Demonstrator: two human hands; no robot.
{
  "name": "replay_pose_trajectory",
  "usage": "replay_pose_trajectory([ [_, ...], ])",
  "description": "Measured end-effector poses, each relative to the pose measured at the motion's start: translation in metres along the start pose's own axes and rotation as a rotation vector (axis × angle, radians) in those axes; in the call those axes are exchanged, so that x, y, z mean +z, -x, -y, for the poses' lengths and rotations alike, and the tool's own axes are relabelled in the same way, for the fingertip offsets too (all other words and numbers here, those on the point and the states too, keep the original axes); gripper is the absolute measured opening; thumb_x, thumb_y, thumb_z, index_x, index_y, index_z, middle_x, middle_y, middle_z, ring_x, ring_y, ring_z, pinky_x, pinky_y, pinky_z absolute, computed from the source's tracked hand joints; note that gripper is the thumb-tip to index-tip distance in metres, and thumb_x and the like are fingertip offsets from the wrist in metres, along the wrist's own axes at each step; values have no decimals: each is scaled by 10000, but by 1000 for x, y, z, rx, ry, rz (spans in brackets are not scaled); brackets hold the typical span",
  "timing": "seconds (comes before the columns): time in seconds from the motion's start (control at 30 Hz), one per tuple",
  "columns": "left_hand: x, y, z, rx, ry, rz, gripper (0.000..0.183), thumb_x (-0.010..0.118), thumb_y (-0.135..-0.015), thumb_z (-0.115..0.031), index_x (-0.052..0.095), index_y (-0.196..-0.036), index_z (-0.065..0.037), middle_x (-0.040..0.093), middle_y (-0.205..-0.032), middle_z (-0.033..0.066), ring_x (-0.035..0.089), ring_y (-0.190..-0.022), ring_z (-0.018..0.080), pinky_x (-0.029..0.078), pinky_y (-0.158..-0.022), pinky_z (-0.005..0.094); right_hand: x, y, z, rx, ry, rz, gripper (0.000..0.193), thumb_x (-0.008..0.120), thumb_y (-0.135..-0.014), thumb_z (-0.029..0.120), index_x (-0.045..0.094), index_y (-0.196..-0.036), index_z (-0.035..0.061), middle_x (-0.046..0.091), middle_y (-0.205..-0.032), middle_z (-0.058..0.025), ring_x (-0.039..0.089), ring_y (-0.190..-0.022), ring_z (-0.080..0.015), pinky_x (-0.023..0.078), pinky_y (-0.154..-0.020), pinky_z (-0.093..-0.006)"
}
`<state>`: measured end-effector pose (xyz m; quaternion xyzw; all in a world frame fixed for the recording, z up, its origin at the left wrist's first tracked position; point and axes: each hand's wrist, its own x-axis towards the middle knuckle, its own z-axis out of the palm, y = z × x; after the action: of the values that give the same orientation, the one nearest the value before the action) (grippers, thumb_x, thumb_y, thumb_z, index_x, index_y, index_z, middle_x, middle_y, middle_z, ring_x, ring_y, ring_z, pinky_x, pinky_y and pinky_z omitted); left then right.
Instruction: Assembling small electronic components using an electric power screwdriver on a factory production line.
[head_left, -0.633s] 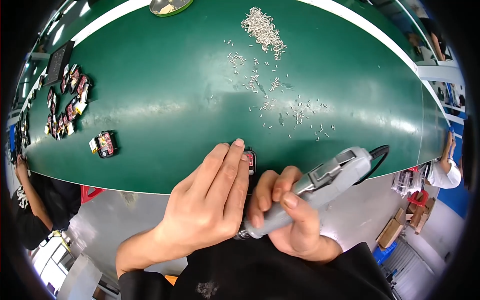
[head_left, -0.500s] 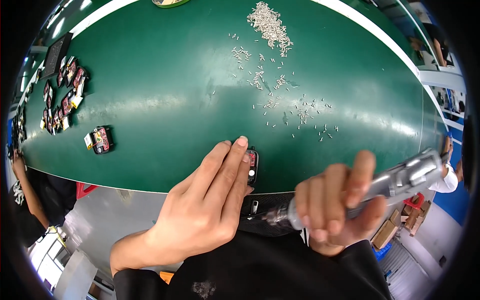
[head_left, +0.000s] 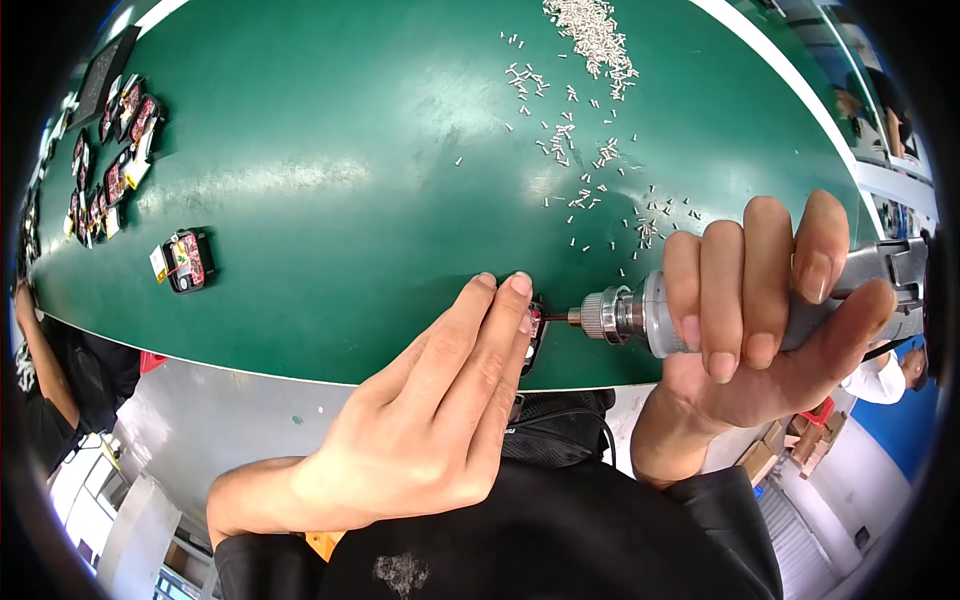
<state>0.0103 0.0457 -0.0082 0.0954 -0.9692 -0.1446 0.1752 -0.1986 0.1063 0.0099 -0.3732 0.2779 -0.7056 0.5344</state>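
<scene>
At the table's near edge, a small black plastic case with a red circuit board lies mostly beneath my left hand. The long fingers lie together across its left side and hold it against the table; my thumb is hidden. My right hand is wrapped around a grey electric screwdriver, held nearly level and aimed left. Its thin bit reaches the case beside my left fingertips. Whether a screw sits under the bit is too small to tell.
Loose silver screws are heaped at the far side and scattered toward me. One similar open case lies to the left, with several more beyond near a black tray. A person's arm rests at the left edge.
My right hand has swung the screwdriver up and over the table, bringing its bit to the case. The left hand stays on the case. The whole view has shifted slightly.
</scene>
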Motion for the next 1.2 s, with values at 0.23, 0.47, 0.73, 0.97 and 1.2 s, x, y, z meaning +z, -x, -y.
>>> replay_pose_trajectory([
  [0.23,5,2,7,60,-26,-74,361,636,-590,21,636,-926,153,632,-1053,244,629,-947,350,569,-779,364,10,-4,3,31,149,36,297,504,-971,369,417,-844,116,450,-604,11,464,-482,-97,407,-555,-257],
  [0.47,-8,5,8,75,-34,2,383,596,-605,-6,632,-953,150,609,-1108,250,605,-1002,351,556,-807,380,37,-11,-1,17,341,-16,276,580,-943,290,416,-826,101,447,-560,20,414,-411,-83,390,-487,-241],
  [0.73,-16,7,6,114,-68,38,375,604,-675,-55,634,-1009,112,591,-1170,211,552,-1121,316,501,-919,354,35,-12,-9,30,-26,36,244,741,-767,88,502,-752,40,509,-594,-36,452,-455,-121,384,-451,-271],
  [0.97,-42,-4,63,-24,-150,42,384,614,-758,-49,592,-1129,45,600,-1154,169,553,-1120,310,493,-926,369,22,13,13,-332,-170,-13,253,616,-926,280,461,-847,97,424,-561,31,416,-438,-73,382,-503,-235],
  [1.2,-83,30,98,-590,-578,-228,521,686,-817,-134,492,-1282,-1,399,-1353,238,417,-1207,411,387,-977,477,-7,48,20,-396,-159,-336,207,488,-989,249,409,-868,102,359,-549,27,365,-431,-76,363,-519,-251],
])
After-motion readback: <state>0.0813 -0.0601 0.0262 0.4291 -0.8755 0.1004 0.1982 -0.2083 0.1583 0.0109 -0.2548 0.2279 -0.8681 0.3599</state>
